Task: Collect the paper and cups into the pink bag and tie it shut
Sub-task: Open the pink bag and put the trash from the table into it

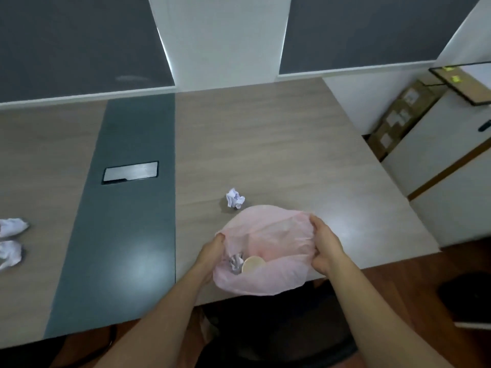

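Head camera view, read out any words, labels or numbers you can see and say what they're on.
No text can be read.
White labels on the boxes: too blurred to read.
Yellow notes on the board: too small to read.
The cup in the bag: no print shows.

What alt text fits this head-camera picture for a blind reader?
A left hand and a right hand hold a pink bag open at a table edge, a cup and crumpled paper inside. A paper ball lies beyond it; two white wads lie far left.
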Action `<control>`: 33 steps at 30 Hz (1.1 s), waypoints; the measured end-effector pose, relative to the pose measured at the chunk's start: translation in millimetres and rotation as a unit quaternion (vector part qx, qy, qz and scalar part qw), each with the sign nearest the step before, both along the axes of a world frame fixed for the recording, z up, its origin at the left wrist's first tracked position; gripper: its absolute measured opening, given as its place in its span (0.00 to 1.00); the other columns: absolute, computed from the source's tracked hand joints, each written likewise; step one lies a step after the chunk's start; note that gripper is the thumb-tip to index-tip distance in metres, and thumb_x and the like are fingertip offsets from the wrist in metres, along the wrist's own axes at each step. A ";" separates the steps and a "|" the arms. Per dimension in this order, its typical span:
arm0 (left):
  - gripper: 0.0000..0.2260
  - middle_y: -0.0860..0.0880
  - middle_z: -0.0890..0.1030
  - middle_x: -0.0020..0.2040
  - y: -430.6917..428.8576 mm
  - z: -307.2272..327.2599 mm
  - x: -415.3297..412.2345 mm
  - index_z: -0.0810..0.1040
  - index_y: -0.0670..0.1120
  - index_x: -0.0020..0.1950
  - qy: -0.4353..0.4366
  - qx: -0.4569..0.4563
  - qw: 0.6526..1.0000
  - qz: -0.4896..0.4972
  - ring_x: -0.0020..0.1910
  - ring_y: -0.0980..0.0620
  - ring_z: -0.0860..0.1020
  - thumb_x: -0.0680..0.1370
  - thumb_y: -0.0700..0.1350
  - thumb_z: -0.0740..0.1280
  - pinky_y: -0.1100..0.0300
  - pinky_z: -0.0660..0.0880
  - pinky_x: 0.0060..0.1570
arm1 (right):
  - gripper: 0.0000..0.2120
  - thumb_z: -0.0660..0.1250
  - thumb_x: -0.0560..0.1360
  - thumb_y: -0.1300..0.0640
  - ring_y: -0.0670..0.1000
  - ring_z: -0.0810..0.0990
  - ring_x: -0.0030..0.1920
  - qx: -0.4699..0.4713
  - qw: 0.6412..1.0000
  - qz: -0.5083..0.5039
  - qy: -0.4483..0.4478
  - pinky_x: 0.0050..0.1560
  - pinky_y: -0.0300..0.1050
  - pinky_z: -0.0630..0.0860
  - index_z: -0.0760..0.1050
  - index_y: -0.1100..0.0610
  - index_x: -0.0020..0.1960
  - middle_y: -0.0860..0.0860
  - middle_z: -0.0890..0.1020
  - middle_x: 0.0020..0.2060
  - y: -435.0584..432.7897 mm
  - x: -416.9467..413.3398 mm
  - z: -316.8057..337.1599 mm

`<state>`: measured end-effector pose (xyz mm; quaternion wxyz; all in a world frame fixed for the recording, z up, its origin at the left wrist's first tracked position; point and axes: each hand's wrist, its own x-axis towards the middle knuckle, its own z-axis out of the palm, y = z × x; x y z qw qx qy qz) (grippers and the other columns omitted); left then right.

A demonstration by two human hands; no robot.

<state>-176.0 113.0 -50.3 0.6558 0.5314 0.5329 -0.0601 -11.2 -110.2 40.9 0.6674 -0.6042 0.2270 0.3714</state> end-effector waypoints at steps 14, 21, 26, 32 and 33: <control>0.27 0.42 0.89 0.52 175.7 -12.6 -4.4 0.89 0.44 0.53 -0.019 -0.085 0.988 -0.130 0.45 0.43 0.86 0.82 0.67 0.64 0.53 0.78 0.47 | 0.29 0.78 0.76 0.34 0.64 0.91 0.50 -0.137 0.988 -0.061 0.029 0.56 0.64 0.88 0.86 0.61 0.58 0.59 0.91 0.50 56.3 -42.8 -72.6; 0.14 0.41 0.86 0.56 184.4 -50.6 49.2 0.85 0.41 0.56 0.089 0.213 0.927 -0.297 0.54 0.42 0.84 0.82 0.48 0.64 0.53 0.78 0.51 | 0.23 0.73 0.83 0.41 0.62 0.90 0.55 -0.097 0.991 -0.071 0.063 0.57 0.57 0.86 0.86 0.60 0.64 0.59 0.91 0.54 64.7 -50.4 -87.6; 0.25 0.40 0.75 0.71 172.8 -69.6 115.8 0.74 0.45 0.76 0.028 0.301 0.888 -0.348 0.71 0.38 0.75 0.80 0.50 0.72 0.48 0.72 0.73 | 0.22 0.74 0.83 0.43 0.61 0.91 0.56 -0.058 0.991 -0.103 0.067 0.61 0.60 0.86 0.86 0.60 0.64 0.58 0.91 0.54 70.5 -49.1 -87.7; 0.33 0.47 0.74 0.66 152.2 -85.0 175.1 0.77 0.47 0.72 -0.054 0.328 0.813 -0.478 0.75 0.44 0.66 0.70 0.59 0.70 0.56 0.61 0.65 | 0.22 0.72 0.84 0.42 0.61 0.91 0.56 -0.012 0.989 -0.116 0.086 0.65 0.61 0.84 0.85 0.60 0.64 0.59 0.91 0.55 76.9 -42.6 -85.9; 0.32 0.48 0.73 0.66 151.7 -94.0 178.8 0.77 0.47 0.72 -0.044 0.319 0.806 -0.496 0.75 0.45 0.66 0.70 0.58 0.72 0.56 0.61 0.66 | 0.24 0.71 0.84 0.41 0.61 0.90 0.58 0.002 0.989 -0.119 0.089 0.68 0.62 0.83 0.85 0.60 0.66 0.59 0.90 0.58 77.7 -42.5 -86.8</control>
